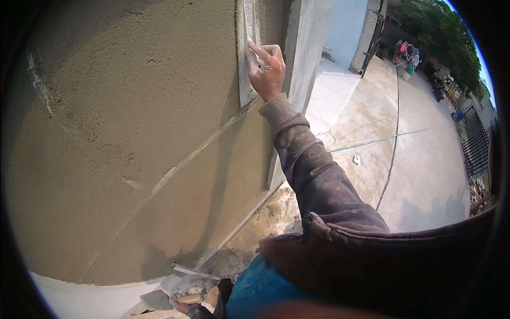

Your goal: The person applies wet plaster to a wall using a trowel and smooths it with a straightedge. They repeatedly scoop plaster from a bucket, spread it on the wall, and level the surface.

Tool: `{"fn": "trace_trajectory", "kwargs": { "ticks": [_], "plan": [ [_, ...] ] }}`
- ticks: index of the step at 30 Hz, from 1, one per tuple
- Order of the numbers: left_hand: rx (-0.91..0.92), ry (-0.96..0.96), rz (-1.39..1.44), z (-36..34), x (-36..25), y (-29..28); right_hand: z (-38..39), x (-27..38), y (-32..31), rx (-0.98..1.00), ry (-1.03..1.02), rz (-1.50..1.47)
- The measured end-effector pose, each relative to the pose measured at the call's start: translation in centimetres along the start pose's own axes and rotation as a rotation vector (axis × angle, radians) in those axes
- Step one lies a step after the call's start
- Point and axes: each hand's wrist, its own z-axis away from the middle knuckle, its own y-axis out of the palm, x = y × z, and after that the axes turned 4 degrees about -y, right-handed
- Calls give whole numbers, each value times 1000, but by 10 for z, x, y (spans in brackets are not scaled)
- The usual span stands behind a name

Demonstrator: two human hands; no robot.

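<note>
My right hand is raised at the corner of a wet, brown plastered wall. Its fingers grip the edge of a pale vertical straightedge strip set against that corner, with the index finger stretched up along it. My right sleeve is dark and dusty. At the bottom of the view, my left hand closes on the wooden handle of a trowel, whose grey blade points left, close to the wall's base.
A thin metal bar lies at the wall's foot beside rubble. To the right is a concrete yard with a taut string, a small white object, a dark gate and a clothes rack.
</note>
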Motion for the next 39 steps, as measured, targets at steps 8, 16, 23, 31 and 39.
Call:
{"fn": "trace_trajectory", "kwargs": {
  "ticks": [8, 16, 23, 31, 39],
  "plan": [
    [35, -67, -16, 5, -7, 25, -120, -50, -6, -155, -90, 91],
    [38, -171, -34, 12, -21, 9, -99, -61, -1, -180, -155, 188],
    [191, -81, 86, 33, -19, 16, -85, -66, -5, -11, -14, 154],
    [81, -63, -9, 50, -32, 16, 61, -96, -8, -48, 147, -71],
    [244, -140, 34, 23, -31, 5, 60, -58, -12, -130, 191, -59]
  ]
}}
